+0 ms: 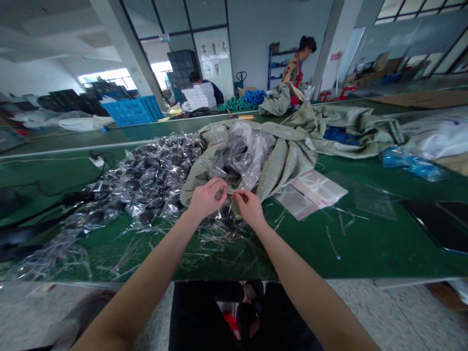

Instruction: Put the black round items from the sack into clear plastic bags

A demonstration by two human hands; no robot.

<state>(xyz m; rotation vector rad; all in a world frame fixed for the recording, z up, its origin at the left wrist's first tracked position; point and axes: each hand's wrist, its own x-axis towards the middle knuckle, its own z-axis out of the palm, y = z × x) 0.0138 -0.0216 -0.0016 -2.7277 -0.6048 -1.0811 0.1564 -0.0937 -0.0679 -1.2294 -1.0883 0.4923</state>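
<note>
Both hands meet at the near edge of an open woven sack (pixel 278 165). My left hand (pixel 209 196) is closed in a pinch, and my right hand (pixel 249 204) pinches close beside it. Between and just below the fingertips is a small clear plastic bag (pixel 225 212) with something dark inside; its top edge seems to lie in both pinches. Crumpled clear plastic (pixel 244 151) fills the sack's mouth. Left of the sack spreads a heap of dark rounded items in clear bags (pixel 157 170). Flat clear bags (pixel 310 192) lie in a stack right of my right hand.
Thin clear strips (pixel 219 239) litter the green tabletop (pixel 365 253). A dark flat device (pixel 438 224) lies at right, near a blue plastic-wrapped bundle (pixel 411 163). Behind are a second woven sack (pixel 376 131), a blue crate (pixel 133 111) and two people.
</note>
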